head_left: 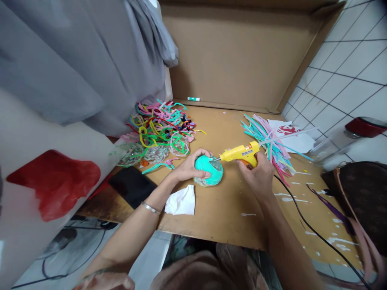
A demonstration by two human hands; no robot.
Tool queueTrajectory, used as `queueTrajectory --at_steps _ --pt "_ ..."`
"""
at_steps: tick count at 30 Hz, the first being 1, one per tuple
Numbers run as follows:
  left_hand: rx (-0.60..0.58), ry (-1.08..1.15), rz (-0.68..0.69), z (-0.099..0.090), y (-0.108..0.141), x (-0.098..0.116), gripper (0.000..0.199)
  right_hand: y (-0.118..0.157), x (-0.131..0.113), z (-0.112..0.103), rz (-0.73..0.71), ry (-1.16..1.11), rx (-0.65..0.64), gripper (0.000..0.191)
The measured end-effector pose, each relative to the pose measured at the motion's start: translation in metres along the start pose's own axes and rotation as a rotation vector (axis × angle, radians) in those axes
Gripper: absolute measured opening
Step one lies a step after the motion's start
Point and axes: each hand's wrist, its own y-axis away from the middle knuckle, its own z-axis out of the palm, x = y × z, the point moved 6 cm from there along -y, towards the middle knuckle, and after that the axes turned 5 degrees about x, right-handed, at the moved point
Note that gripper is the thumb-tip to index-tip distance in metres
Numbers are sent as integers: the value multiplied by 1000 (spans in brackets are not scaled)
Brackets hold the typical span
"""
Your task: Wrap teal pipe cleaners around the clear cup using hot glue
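A round turquoise ball-like piece (209, 172) is gripped in my left hand (193, 166), thumb across its front and fingers behind. Clear plastic shows on part of its top and along its lower edge. My right hand (259, 174) is wrapped round the handle of a yellow glue gun (240, 154). The gun's metal nozzle points left and meets the top of the turquoise piece; whether it touches, I cannot tell. A clear glue stick (287, 136) sticks out of the gun's back. Below my left hand lies a crumpled white tissue (180, 200).
Colourful pipe cleaners (163, 125) are heaped at the left back, and a straight bundle (267, 139) lies at the right. A dark phone or tablet (132, 186) is at left. The gun's black cord (314, 229) runs past a brown bag (359, 197). A glue stick tube (193, 99) lies by the cardboard (236, 56).
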Motion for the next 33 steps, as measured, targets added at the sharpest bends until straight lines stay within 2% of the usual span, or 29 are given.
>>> queueTrajectory --at_steps 10,21,33 --pt "2 44 -26 2 1 -1 60 3 -8 -2 -95 -22 13 24" --pt "-18 62 -15 3 0 0 59 4 -13 -2 -137 -12 31 21" --pt "-17 81 5 3 0 -2 59 4 -12 -1 -104 -12 -19 19"
